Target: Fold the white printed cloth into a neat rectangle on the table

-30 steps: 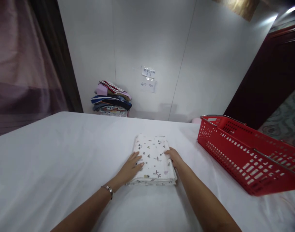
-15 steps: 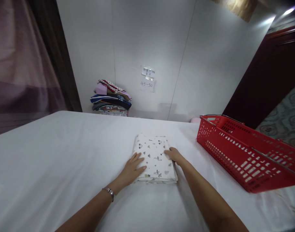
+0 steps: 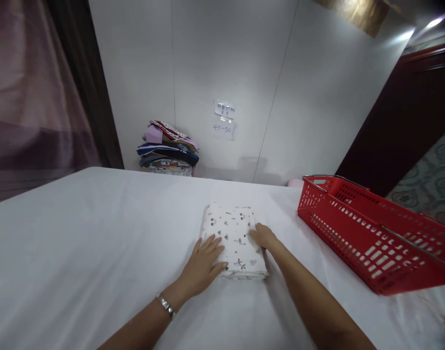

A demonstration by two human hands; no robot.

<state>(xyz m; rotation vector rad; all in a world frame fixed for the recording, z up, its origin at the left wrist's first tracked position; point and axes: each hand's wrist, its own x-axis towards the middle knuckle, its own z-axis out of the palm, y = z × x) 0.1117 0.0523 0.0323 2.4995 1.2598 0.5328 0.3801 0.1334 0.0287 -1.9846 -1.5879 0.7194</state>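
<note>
A folded white cloth (image 3: 235,238) with small printed motifs lies flat on the white-covered table, its layered edge facing me. My left hand (image 3: 204,266) rests on the cloth's near left corner, fingers spread and flat. At the right edge, my right hand (image 3: 264,236) grips the cloth, its thumb on top and its other fingers mostly hidden by the hand. A metal bracelet (image 3: 166,306) circles my left wrist.
On the right stands a red plastic basket (image 3: 353,238) with metal handles. Behind the table's far edge rises a stack of folded fabrics (image 3: 168,148). Paper labels (image 3: 224,129) hang on the pale wall, and a pink curtain (image 3: 32,97) is at left.
My left hand has slid slightly right and toward me on the cloth, its fingers spread wider. The right hand stays at the right edge, almost unmoved.
</note>
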